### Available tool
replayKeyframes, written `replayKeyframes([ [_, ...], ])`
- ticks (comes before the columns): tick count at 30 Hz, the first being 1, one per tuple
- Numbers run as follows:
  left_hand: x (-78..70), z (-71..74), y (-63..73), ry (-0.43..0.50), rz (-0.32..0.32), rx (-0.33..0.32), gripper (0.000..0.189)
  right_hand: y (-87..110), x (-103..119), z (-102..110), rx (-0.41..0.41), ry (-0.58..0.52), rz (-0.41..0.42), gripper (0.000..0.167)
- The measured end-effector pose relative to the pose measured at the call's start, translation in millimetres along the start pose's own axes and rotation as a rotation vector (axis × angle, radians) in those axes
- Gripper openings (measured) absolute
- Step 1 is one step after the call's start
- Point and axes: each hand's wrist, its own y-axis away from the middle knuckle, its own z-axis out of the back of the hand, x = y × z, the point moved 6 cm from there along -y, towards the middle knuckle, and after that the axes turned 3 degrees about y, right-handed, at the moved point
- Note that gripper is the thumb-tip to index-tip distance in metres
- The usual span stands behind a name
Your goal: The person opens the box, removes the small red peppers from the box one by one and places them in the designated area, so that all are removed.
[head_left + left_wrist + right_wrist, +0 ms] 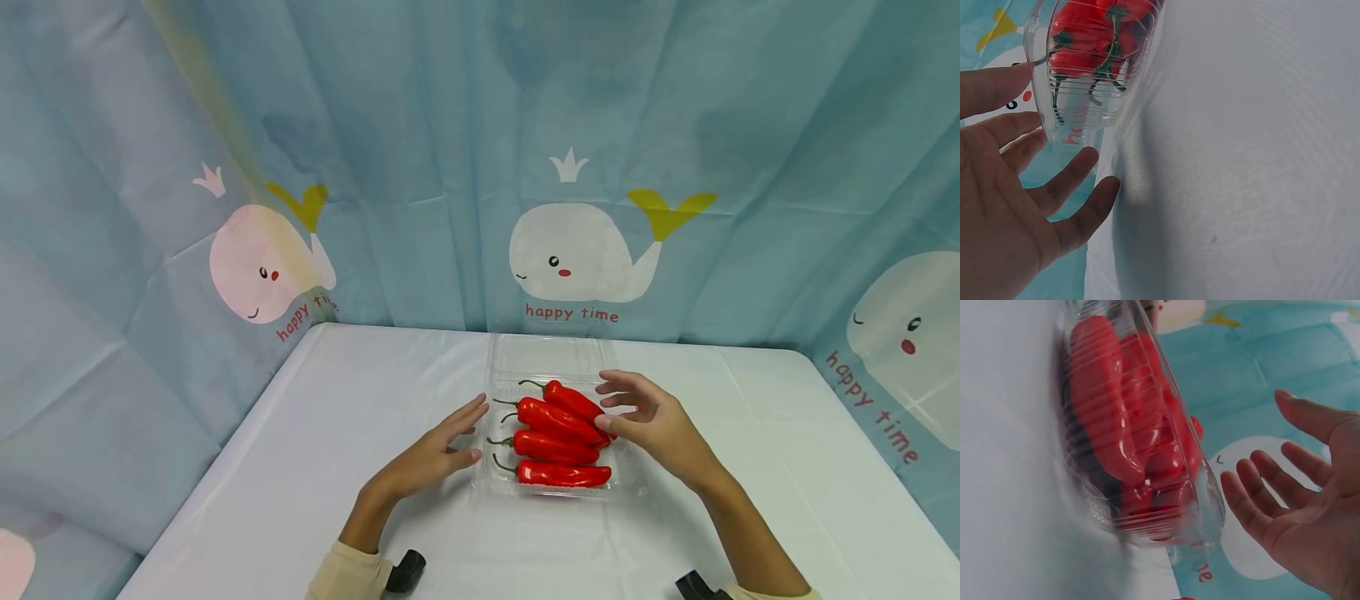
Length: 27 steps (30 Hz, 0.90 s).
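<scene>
Near side: room to pass over the worktop (495, 554) up to the plastic container (540, 492).
Left wall: left grip (429, 462) just beside it.
Right wall: right grip (660, 429) in the way.
Far side: open lid (546, 357), then curtain (420, 258), bar passage.

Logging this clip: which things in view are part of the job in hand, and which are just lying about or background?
Part of the job:
- red peppers, in the box
- clear plastic box with its open lid
- left hand and right hand, at either side

Just surroundings:
- white table cover
- blue whale-print curtain
- black wrist devices
</scene>
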Motion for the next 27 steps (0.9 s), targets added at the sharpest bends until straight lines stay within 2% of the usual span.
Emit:
replayKeyframes([
  [12,0.8,-1.2,-2.2,-0.008,-0.001,-0.002,0.072,3.6,-2,-27,0.134,-0.1,-0.03,0.064],
  [16,0.6,-1.2,-1.8,-0.009,-0.003,0.0,0.072,4.2,-4,-34,0.173,-0.077,-0.034,0.064],
  [27,1.4,-1.0,-1.2,-0.001,-0.007,0.005,0.071,3.2,-7,-43,0.201,-0.012,-0.043,0.065],
])
